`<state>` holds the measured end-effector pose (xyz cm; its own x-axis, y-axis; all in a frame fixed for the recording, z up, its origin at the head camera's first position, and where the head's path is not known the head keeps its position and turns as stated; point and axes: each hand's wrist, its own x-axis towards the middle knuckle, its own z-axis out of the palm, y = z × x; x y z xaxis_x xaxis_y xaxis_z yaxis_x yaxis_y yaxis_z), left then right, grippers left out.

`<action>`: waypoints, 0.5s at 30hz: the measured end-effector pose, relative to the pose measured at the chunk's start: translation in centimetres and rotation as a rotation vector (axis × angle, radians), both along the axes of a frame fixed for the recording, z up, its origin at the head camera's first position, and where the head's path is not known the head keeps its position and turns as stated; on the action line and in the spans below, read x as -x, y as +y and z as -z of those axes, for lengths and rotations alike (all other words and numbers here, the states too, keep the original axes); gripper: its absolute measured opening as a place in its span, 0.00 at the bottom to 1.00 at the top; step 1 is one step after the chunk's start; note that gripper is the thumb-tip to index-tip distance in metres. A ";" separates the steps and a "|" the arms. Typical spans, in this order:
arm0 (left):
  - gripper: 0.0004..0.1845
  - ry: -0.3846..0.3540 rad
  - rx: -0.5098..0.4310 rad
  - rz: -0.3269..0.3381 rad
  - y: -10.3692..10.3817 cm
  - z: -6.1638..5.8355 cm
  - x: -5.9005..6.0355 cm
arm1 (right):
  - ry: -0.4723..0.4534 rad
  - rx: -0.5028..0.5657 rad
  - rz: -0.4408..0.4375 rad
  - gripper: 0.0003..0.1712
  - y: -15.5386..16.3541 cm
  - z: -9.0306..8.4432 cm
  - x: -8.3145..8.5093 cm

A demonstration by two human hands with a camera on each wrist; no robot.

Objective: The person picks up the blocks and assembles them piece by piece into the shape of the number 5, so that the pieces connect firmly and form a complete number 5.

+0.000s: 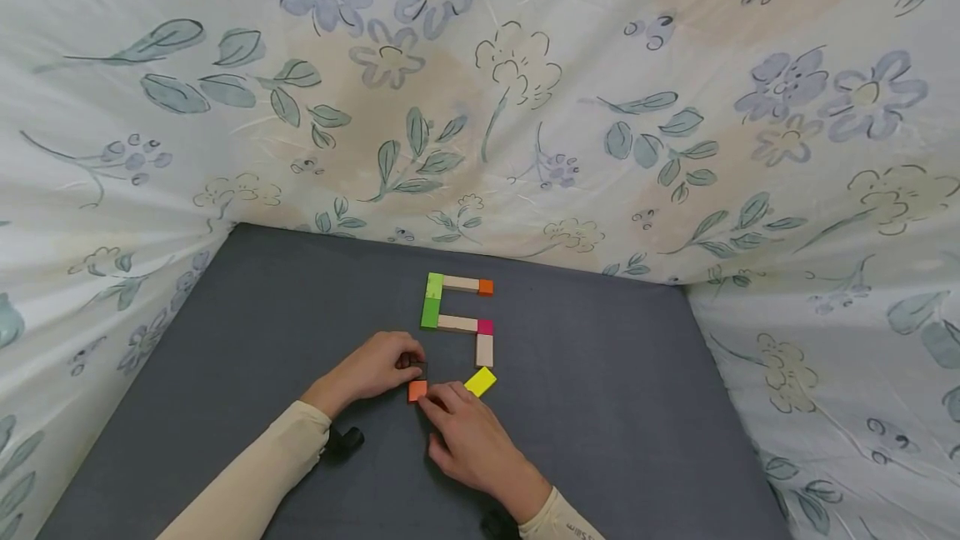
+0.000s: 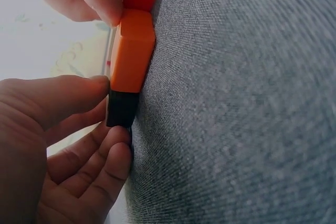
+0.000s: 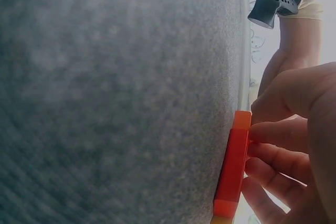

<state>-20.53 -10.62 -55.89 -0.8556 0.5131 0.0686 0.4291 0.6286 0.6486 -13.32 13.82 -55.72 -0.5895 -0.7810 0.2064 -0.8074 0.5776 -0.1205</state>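
A black block (image 2: 123, 109) is pinched between the thumb and fingers of my left hand (image 1: 381, 363); in the head view the hand covers part of it. It abuts the end of an orange block (image 1: 417, 392). Beyond the orange one comes a red block (image 3: 232, 169), lined up with it and hidden under my right hand (image 1: 472, 440) in the head view. My right hand's bent fingers touch the top edge of the red and orange blocks, its thumb held off to the side. By the right fingers lies a yellow block (image 1: 481, 382), set at a slant.
Farther back, a bent line of blocks runs from an orange cube (image 1: 486, 287) through wooden blocks (image 1: 457, 323), green blocks (image 1: 431, 312) and a magenta cube (image 1: 485, 327) toward the yellow block. Patterned cloth (image 1: 517, 107) hangs around the dark grey table (image 1: 615, 407).
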 end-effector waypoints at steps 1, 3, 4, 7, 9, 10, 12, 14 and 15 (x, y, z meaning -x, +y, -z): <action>0.05 -0.002 -0.001 0.000 0.0 0.0 0.0 | -0.002 -0.001 0.002 0.30 0.0 0.0 0.0; 0.05 -0.006 -0.003 0.000 0.0 0.0 0.1 | -0.004 -0.002 0.004 0.30 0.0 0.0 0.0; 0.05 -0.007 -0.003 -0.001 0.0 0.0 0.1 | -0.005 -0.003 0.005 0.30 0.0 0.0 0.0; 0.05 -0.009 -0.003 -0.004 0.0 0.1 0.1 | -0.008 0.001 0.006 0.30 0.0 0.0 0.1; 0.05 -0.011 -0.008 -0.008 0.0 0.1 0.1 | -0.010 0.009 0.003 0.30 0.0 0.0 0.1; 0.05 -0.011 -0.008 -0.013 0.0 0.1 0.0 | -0.014 0.013 0.002 0.30 0.0 0.0 0.0; 0.06 0.003 -0.012 -0.026 0.0 0.1 -0.2 | -0.033 0.027 0.001 0.30 0.1 0.1 0.0; 0.08 0.031 -0.014 -0.050 -0.1 0.2 -0.4 | -0.071 0.073 0.001 0.29 0.2 0.1 0.1; 0.09 0.046 -0.014 -0.068 -0.1 0.1 -0.6 | -0.091 0.102 0.002 0.29 0.2 0.0 0.1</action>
